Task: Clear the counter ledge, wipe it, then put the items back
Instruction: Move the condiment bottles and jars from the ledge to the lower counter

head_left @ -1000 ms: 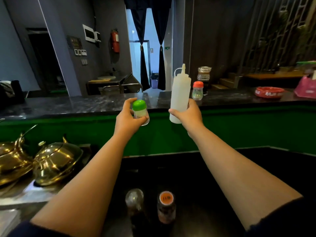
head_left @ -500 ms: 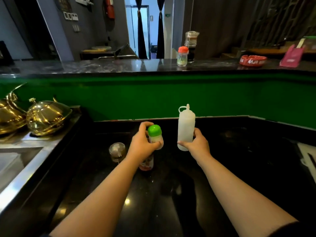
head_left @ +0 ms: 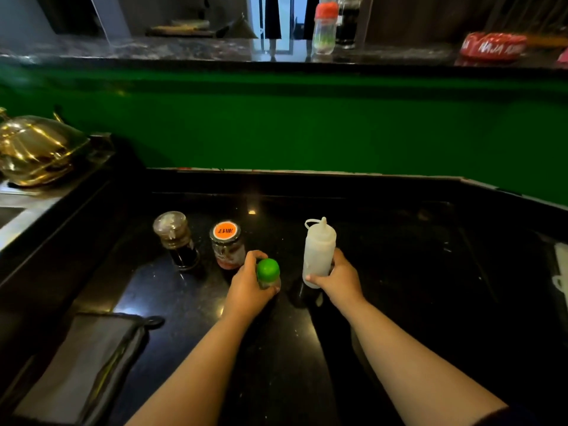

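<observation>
My left hand grips a small green-capped shaker low over the black lower counter. My right hand holds a white squeeze bottle upright just right of it. Left of the shaker stand an orange-lidded jar and a glass dispenser of dark sauce. Up on the dark stone ledge remain a red-capped shaker, a dark glass dispenser behind it, and a red ashtray.
A grey cloth lies at the counter's near left. Brass pot lids sit on the steel sink side at left. A green wall rises between counter and ledge. A white object shows at the right edge.
Both hands came down from the ledge with the green-capped shaker and the squeeze bottle, and now hold them low at the lower counter beside the jar.
</observation>
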`<move>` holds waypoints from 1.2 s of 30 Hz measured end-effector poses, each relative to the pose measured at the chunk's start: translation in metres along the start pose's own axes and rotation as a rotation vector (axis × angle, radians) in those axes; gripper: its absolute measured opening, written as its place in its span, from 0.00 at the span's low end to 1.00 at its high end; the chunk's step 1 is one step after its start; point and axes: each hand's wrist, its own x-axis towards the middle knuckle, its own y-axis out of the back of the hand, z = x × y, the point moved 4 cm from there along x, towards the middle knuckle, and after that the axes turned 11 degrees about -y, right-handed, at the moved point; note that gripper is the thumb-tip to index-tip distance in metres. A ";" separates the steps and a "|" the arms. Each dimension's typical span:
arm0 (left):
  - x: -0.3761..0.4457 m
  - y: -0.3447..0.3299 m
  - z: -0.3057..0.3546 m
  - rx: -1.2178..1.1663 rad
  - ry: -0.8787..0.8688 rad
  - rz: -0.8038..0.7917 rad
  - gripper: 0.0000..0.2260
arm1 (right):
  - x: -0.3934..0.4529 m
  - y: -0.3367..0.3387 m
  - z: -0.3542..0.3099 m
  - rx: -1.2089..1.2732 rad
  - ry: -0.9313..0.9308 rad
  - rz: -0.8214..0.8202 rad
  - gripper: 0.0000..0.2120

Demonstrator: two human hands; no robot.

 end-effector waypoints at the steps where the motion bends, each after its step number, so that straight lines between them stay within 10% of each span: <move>1: -0.001 -0.002 -0.003 0.003 0.010 0.009 0.25 | 0.000 -0.001 0.002 0.009 0.002 0.004 0.32; 13: 0.013 0.033 0.031 0.095 -0.127 -0.037 0.28 | -0.023 0.036 -0.011 -0.041 -0.035 0.049 0.35; 26: 0.138 0.122 0.206 0.314 -0.591 0.145 0.16 | -0.018 0.181 -0.181 -0.139 0.334 0.363 0.30; 36: 0.307 0.110 0.265 0.421 -0.472 0.209 0.29 | 0.128 0.241 -0.315 -0.370 0.425 0.318 0.35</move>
